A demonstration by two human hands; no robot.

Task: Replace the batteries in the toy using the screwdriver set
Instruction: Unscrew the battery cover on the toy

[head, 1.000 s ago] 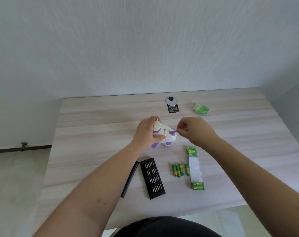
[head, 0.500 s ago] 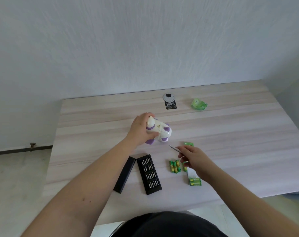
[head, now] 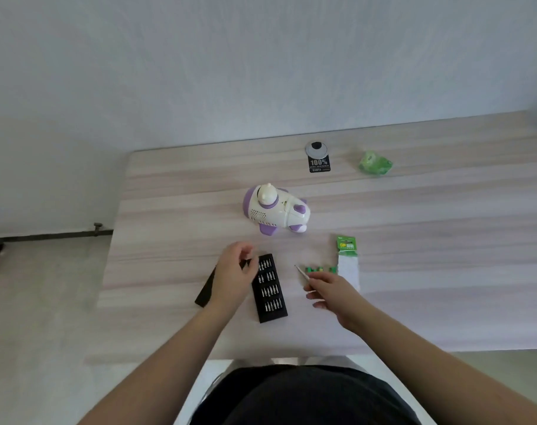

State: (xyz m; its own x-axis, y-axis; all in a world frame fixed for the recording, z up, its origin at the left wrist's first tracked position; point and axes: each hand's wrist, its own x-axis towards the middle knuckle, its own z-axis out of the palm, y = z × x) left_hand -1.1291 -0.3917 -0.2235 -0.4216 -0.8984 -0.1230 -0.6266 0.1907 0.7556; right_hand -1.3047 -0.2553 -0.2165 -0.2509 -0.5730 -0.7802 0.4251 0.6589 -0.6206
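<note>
Left hand [head: 234, 273], fingers loosely curled and holding nothing, covers part of the black lid [head: 206, 291] at seven o'clock of the toy [head: 276, 211]. Bit tray [head: 269, 288] lies beside it, bits too small to read. Toy sits untouched mid-table. Right hand [head: 330, 288] pinches the screwdriver [head: 302, 272], half hiding the batteries [head: 319, 269]. Pack [head: 347, 259] reads "GP"; card [head: 319, 164] at one o'clock says "100%".
</note>
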